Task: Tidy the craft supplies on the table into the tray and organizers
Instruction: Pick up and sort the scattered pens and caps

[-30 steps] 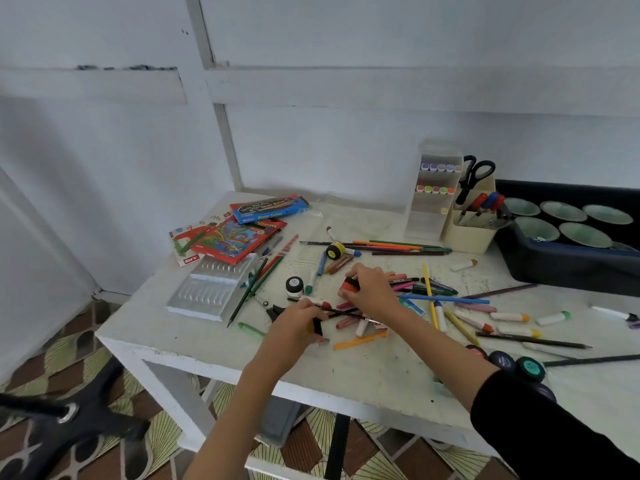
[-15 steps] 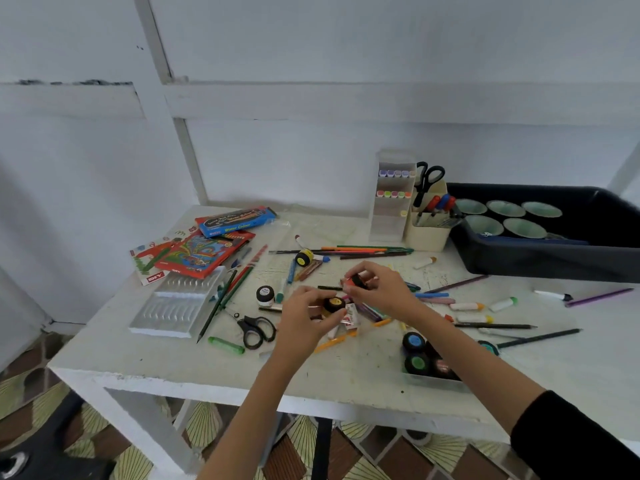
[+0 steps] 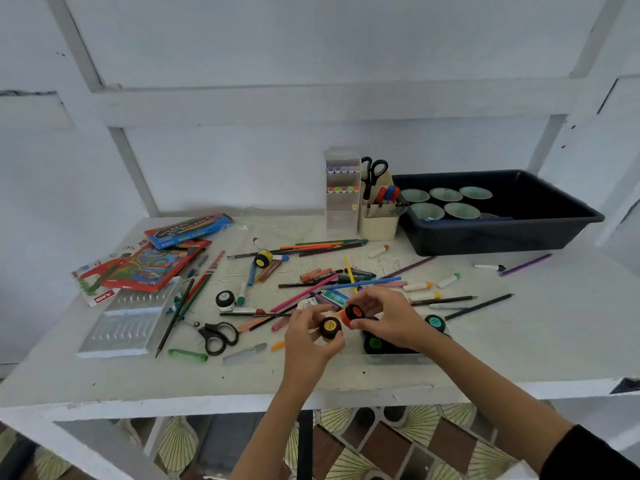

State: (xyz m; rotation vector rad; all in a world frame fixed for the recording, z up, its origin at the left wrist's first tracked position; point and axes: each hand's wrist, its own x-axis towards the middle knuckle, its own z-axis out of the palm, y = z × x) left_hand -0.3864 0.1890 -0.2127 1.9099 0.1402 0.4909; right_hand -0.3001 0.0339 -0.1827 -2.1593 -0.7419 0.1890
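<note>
Left hand (image 3: 306, 344) grips yellow-lidded paint pot (image 3: 330, 327); right hand (image 3: 389, 322) grips orange-lidded pot (image 3: 353, 312) — scissors (image 3: 210, 332), pencils (image 3: 478, 306) scattered around.

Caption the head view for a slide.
Tidying: left hand holds a yellow-capped pot, right hand an orange-capped pot, over a cluttered table.

A: Backdrop?
B: White-painted wall (image 3: 311, 39) crossed by horizontal and slanted white battens (image 3: 311, 102).
A: Furniture, floor?
B: Scuffed white table (image 3: 519, 358); fan-patterned brown-and-cream floor tiles (image 3: 388, 445) beneath. Light even, diffuse.

"Water Colour" on blue box (image 3: 188, 227), "DIY" on red card label (image 3: 104, 297)
</note>
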